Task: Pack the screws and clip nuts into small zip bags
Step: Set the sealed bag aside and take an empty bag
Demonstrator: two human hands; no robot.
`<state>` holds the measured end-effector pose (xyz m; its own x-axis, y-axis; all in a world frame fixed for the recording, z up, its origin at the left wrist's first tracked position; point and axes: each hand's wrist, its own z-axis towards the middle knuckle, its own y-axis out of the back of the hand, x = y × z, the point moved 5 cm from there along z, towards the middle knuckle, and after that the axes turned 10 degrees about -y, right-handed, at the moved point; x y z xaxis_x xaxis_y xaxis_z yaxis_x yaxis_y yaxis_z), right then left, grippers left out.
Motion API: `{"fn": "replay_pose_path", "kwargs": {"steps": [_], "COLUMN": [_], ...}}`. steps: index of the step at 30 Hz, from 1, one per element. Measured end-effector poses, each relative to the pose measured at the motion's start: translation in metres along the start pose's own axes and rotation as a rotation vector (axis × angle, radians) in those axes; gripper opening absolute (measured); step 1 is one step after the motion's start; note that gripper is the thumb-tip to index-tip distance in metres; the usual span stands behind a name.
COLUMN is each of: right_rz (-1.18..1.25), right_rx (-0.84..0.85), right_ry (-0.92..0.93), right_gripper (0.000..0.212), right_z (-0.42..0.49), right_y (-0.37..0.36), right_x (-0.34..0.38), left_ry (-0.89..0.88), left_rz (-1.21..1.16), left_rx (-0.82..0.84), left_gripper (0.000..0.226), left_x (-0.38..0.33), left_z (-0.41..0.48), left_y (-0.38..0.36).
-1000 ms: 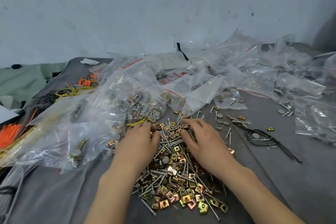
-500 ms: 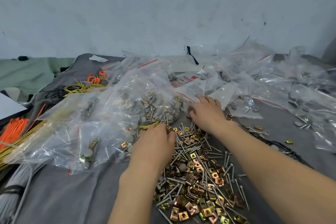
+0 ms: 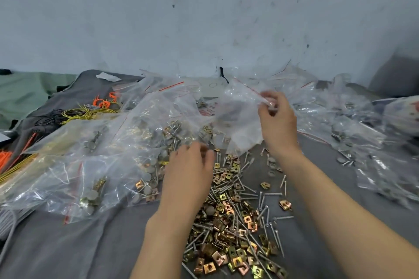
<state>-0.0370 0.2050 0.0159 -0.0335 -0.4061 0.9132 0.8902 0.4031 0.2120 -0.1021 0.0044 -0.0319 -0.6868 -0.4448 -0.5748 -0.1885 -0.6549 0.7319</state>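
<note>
Above the screws point(image 3: 229, 217), right hand point(image 3: 277, 120) pinching zip bag point(image 3: 238, 115), left hand point(image 3: 189, 172) palm-down.

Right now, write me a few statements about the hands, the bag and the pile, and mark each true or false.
1. The right hand pinches a clear zip bag by its top edge. True.
2. The zip bag is stuffed with screws. False: it looks empty.
3. The left hand also grips the zip bag. False: it is lower, over the pile of screws and clip nuts.
4. The pile lies loose on a grey cloth. True.
5. The orange ties lie at the right. False: at the far left.
</note>
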Motion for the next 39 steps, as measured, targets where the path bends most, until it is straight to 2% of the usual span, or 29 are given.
{"fn": "replay_pose_path", "kwargs": {"steps": [4,7,10,15,18,20,22,24,28,33,37,39], "right_rz": [0.343,0.451,0.372,-0.013,-0.208,-0.293,-0.361,-0.415,-0.501,-0.565,-0.419,-0.301], "right_rx": [-0.175,-0.263,-0.346,-0.384,-0.341,-0.264,-0.195,-0.122,0.058,0.222,0.460,0.423], "right_ry": [-0.099,-0.133,0.012,0.426,0.575,0.620,0.632,0.634,0.643,0.639,0.334,0.210], "right_gripper": [0.025,0.020,0.024,0.023,0.021,0.023,0.024,0.024,0.023,0.033,0.057,0.054], "right_z": [-0.016,-0.039,-0.067,-0.108,-0.123,-0.126,-0.126,-0.123,-0.124,-0.130,-0.133,-0.132], "right_y": [0.063,0.101,0.125,0.131,0.117,0.104,0.094,0.088,0.078,0.070,0.065,0.068], "right_x": [0.016,0.017,0.019,0.015,-0.002,-0.012,-0.019,-0.024,-0.035,-0.039,-0.045,-0.048], "left_ry": [-0.174,-0.237,-0.269,-0.214,-0.086,0.093,0.287,0.367,0.314,0.305,0.256,0.229], "left_rz": [-0.159,-0.264,-0.372,-0.598,-0.873,-1.048,-1.117,-1.102,-0.953,-0.879,-0.780,-0.790], "left_rx": [-0.070,-0.108,-0.076,0.036,0.092,0.102,0.080,0.083,0.131,0.128,0.139,0.146], "left_gripper": [0.033,0.027,0.021,0.021,0.032,0.041,0.047,0.048,0.034,0.025,0.020,0.020], "left_x": [-0.048,-0.080,-0.105,-0.124,-0.128,-0.125,-0.114,-0.101,-0.079,-0.062,-0.059,-0.062], "left_z": [-0.007,-0.018,-0.030,-0.031,-0.029,-0.028,-0.028,-0.027,-0.029,-0.029,-0.029,-0.029], "left_y": [-0.008,-0.019,-0.034,-0.054,-0.061,-0.065,-0.068,-0.070,-0.066,-0.057,-0.057,-0.059]}}
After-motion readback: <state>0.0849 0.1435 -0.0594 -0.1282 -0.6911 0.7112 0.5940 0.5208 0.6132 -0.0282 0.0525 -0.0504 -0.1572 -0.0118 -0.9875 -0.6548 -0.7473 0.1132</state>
